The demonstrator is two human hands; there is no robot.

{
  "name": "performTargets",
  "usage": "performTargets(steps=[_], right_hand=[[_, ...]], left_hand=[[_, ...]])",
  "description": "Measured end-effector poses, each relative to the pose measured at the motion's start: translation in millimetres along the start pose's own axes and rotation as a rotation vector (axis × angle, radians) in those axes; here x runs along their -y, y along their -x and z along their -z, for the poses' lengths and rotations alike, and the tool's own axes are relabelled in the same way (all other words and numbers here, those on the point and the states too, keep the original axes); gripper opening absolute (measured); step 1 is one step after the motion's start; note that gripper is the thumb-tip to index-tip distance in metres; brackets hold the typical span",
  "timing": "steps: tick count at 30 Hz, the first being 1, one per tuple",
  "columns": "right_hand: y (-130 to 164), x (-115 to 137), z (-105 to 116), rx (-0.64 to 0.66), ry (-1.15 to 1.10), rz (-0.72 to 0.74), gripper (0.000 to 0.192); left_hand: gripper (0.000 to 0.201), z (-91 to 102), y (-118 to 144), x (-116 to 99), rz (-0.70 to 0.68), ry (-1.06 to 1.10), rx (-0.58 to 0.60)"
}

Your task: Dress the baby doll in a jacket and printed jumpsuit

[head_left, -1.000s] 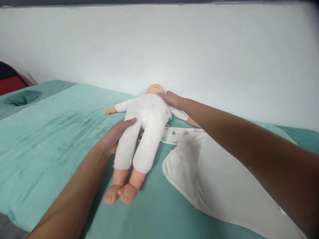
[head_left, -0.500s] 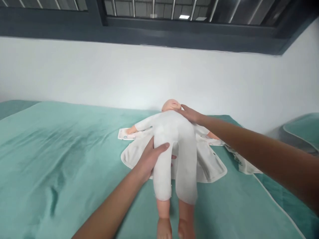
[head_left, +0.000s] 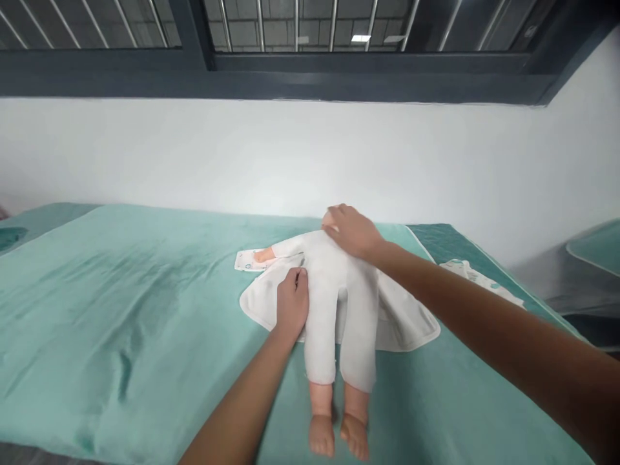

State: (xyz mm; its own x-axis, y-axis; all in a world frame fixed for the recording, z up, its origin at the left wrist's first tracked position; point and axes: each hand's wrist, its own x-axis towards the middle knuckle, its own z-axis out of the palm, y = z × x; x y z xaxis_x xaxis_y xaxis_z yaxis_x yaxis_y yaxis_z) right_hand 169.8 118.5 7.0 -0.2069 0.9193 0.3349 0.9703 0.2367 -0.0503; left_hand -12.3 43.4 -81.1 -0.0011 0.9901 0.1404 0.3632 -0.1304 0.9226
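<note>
A baby doll (head_left: 341, 310) in a white body suit lies on its back, bare feet toward me, on a white garment (head_left: 411, 323) spread over the teal sheet (head_left: 121, 303). My left hand (head_left: 292, 302) rests against the doll's side at its hip, fingers curled on the garment's edge. My right hand (head_left: 351, 231) lies flat over the doll's head and upper chest and hides the face. One doll arm reaches left onto a patterned sleeve (head_left: 247, 259).
A second patterned white cloth (head_left: 477, 278) lies near the sheet's far right edge. A white wall (head_left: 194, 155) rises right behind the bed, under a dark barred window (head_left: 310, 45). Another teal-covered surface (head_left: 598, 248) stands at the right.
The doll went from the bare sheet onto the spread garment and now lies flat. My left hand left its thigh for the garment edge; my right hand moved over its head.
</note>
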Motion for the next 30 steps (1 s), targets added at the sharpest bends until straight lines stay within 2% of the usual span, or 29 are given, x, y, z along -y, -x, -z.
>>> performTargets(steps=[3, 5, 7, 11, 13, 16, 18, 22, 26, 30], right_hand=[[-13, 45, -21, 0.144, 0.029, 0.171, 0.043], [-23, 67, -41, 0.253, 0.060, 0.196, 0.040], [-33, 80, -59, 0.309, 0.071, 0.196, 0.037], [-49, 85, -73, 0.363, 0.066, 0.191, 0.034], [-51, 82, -67, 0.372, 0.053, 0.184, 0.031], [-46, 73, -52, 0.356, 0.025, 0.158, 0.031], [-38, 65, -42, 0.333, -0.004, 0.134, 0.036], [-20, 52, -31, 0.304, -0.101, 0.132, 0.038], [-8, 48, -28, 0.298, -0.163, 0.188, 0.043], [-4, 50, -29, 0.292, -0.029, 0.207, 0.047]], left_hand=[[0.030, -1.8, -13, 8, -0.127, -0.318, -0.038], [0.029, -2.6, -21, 13, -0.163, -0.531, -0.032], [0.029, -2.9, -29, 18, -0.196, -0.661, -0.002], [0.026, -0.1, -40, 25, -0.317, -0.705, 0.054], [0.026, 3.0, -46, 29, -0.361, -0.724, 0.037], [0.022, 8.4, -55, 36, -0.347, -0.775, -0.015], [0.022, 11.3, -62, 40, -0.299, -0.742, -0.050], [0.010, 15.9, -74, 47, -0.134, -0.364, -0.112], [0.015, 26.0, -82, 51, -0.018, -0.146, -0.171], [0.012, 37.9, -86, 54, 0.020, 0.039, -0.173]])
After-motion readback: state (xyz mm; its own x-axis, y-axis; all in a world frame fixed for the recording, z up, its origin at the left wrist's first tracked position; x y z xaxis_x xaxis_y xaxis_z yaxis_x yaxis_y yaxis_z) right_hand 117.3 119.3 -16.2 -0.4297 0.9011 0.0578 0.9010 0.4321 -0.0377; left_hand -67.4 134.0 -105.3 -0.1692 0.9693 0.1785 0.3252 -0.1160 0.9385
